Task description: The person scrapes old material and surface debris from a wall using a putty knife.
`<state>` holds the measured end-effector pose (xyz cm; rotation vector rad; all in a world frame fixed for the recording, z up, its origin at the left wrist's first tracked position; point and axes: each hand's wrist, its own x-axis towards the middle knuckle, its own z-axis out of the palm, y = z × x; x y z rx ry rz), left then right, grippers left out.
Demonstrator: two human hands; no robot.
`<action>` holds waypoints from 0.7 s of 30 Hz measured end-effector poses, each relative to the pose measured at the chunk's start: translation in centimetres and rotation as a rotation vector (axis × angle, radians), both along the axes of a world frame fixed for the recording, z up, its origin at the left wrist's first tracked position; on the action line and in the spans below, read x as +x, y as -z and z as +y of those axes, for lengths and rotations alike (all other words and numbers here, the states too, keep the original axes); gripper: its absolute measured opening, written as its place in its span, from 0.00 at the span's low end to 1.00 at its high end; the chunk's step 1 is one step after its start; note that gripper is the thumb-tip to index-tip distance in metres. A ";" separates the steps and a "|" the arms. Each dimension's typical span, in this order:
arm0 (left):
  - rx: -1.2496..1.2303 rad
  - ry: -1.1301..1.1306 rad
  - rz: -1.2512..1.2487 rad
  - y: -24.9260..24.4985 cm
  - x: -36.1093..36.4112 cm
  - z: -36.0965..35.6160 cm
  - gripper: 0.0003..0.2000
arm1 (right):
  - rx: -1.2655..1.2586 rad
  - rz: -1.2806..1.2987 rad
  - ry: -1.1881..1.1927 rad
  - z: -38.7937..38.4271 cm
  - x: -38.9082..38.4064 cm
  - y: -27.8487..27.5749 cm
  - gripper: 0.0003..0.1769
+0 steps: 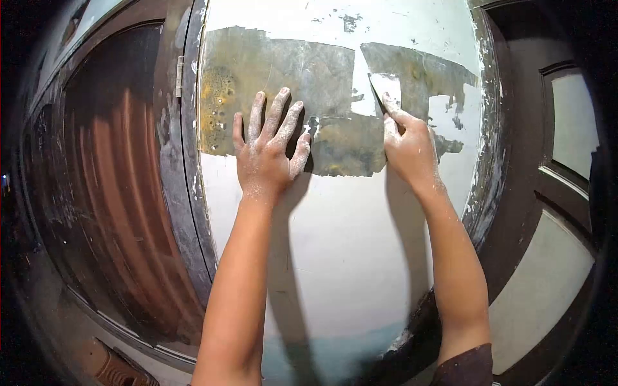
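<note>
My left hand point(267, 148) lies against the wall with its fingers spread, on the edge of a bare grey-brown patch point(309, 71) where the white paint is gone. White dust coats its fingers. In my right hand point(411, 145) is a thin-bladed scraper point(376, 89), seen nearly edge-on, its handle hidden by my fingers. The blade tip meets the wall at a strip of white paint point(362, 77) between bare areas. My right index finger stretches along the blade, also dusty. White paint point(347, 238) covers the wall below, and ragged paint edges border the patch.
At left, a dark-framed window or door panel point(109, 167) has a reddish curtain behind it and a hinge point(179, 77) near the wall. A brown panelled door point(515, 116) stands at right. Chipped dark trim point(487, 128) edges the wall. A brown slipper-like object point(122, 367) lies low at left.
</note>
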<state>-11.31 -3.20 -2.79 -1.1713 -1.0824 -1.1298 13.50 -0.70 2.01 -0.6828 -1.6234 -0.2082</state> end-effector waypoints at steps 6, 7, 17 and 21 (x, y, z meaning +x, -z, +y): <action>-0.002 0.018 -0.002 0.0 0.0 -0.1 0.26 | 0.025 0.058 -0.048 -0.3 -0.1 0.9 0.19; 0.003 0.024 -0.003 0.0 0.0 0.0 0.26 | 0.016 0.019 -0.006 -0.1 -0.1 0.3 0.19; -0.009 0.021 -0.009 0.0 0.1 -0.2 0.26 | 0.084 0.027 -0.012 0.0 -0.7 -1.0 0.20; -0.004 0.023 -0.016 0.0 0.1 -0.1 0.26 | 0.094 -0.019 0.054 0.2 -0.7 -2.0 0.20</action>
